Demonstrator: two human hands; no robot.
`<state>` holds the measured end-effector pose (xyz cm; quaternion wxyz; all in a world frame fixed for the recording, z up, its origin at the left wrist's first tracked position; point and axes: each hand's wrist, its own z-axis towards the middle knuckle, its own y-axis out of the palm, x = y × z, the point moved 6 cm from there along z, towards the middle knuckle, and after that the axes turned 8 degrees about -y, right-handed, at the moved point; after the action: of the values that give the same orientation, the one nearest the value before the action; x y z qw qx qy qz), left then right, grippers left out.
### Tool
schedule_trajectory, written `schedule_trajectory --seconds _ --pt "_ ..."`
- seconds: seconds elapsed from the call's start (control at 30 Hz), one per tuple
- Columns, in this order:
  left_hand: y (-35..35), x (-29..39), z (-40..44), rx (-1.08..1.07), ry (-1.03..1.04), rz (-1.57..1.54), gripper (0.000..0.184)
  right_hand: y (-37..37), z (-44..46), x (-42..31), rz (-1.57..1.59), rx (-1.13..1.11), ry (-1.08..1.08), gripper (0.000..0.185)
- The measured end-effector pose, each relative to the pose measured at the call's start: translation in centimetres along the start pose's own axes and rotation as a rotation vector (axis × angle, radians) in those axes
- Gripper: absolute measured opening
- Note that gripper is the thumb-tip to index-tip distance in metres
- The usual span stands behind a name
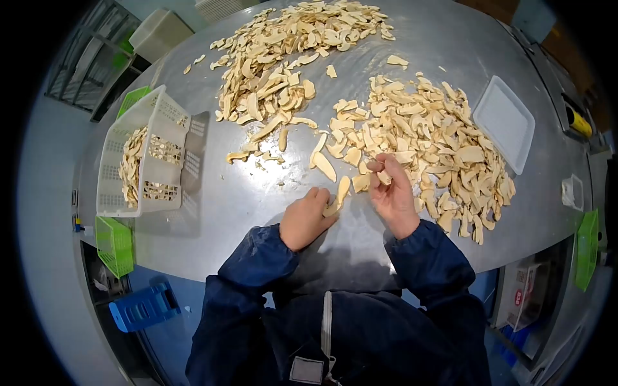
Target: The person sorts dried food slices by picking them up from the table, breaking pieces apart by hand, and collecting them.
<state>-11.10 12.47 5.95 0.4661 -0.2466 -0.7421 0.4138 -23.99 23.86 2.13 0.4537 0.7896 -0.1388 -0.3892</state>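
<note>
My left hand (pixel 307 219) is closed at the lower end of a long, pale mushroom slice (pixel 344 187), which points up and away from the fingers. My right hand (pixel 394 198) has its fingers curled in a pinch, with a small mushroom piece (pixel 384 177) between them. Right beside that hand spreads a heap of sliced mushrooms (pixel 450 151). A few loose slices (pixel 324 166) lie just beyond my left hand. Farther off, a second mushroom pile (pixel 277 58) covers the back of the steel table (pixel 212 225).
On the left, a white perforated basket (pixel 168 138) holds more slices. A white tray (pixel 505 125) rests at the right of the heap. Green baskets (pixel 114 246) and a blue plastic item (pixel 145 307) sit off the table's left side.
</note>
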Motion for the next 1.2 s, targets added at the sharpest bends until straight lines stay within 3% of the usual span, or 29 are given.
schedule_trajectory --seconds 0.2,0.27,0.33,0.43,0.53,0.57,0.6,0.67,0.77,0.9,1.0,1.13,1.2 --pt "-0.9 -1.6 1.1 -0.009 0.012 -0.205 0.026 -0.9 0.9 0.1 0.133 -0.024 0.024 0.021" --pt "-1.7 -2.7 1.7 -0.036 -0.054 -0.357 0.023 -1.3 1.6 -0.1 0.170 -0.020 0.013 0.022" --pt "-0.6 -5.6 2.9 -0.238 -0.276 -0.762 0.021 -1.3 1.7 -0.1 0.159 -0.025 0.017 0.022" --pt "-2.0 -6.1 5.0 -0.281 -0.237 -0.974 0.028 -1.0 1.7 0.1 0.084 -0.065 0.061 0.022" --pt "-4.4 -2.1 4.8 0.087 -0.080 -1.162 0.037 -0.9 1.2 0.8 0.009 -0.140 0.131 0.023" --pt "-4.7 -1.8 5.0 0.117 0.012 -0.896 0.049 -0.5 1.0 0.7 -0.029 -0.171 0.130 0.023" --pt "-4.7 -1.4 5.0 0.277 0.108 -0.558 0.049 -0.2 0.8 0.6 -0.067 -0.204 0.128 0.023" --pt "-2.5 0.0 3.9 0.123 -0.068 -0.220 0.043 -0.1 0.7 0.8 -0.078 -0.224 0.129 0.024" --pt "0.2 1.5 2.5 0.191 0.092 -0.024 0.029 0.1 0.7 0.9 -0.071 -0.240 0.122 0.024" --pt "0.4 1.6 1.9 0.280 0.091 0.174 0.021 0.5 0.6 0.9 -0.110 -0.232 0.076 0.024" --pt "-1.0 0.3 2.4 0.204 0.011 -0.069 0.018 0.9 0.7 0.6 -0.237 -0.322 0.069 0.021" --pt "1.0 -4.2 3.3 -0.368 -0.344 -1.215 0.022 1.3 0.3 1.4 -0.431 -0.341 0.108 0.020" --pt "1.4 -3.7 2.7 -0.516 -0.323 -1.459 0.024 1.8 -0.1 1.8 -0.524 -0.331 0.095 0.019"
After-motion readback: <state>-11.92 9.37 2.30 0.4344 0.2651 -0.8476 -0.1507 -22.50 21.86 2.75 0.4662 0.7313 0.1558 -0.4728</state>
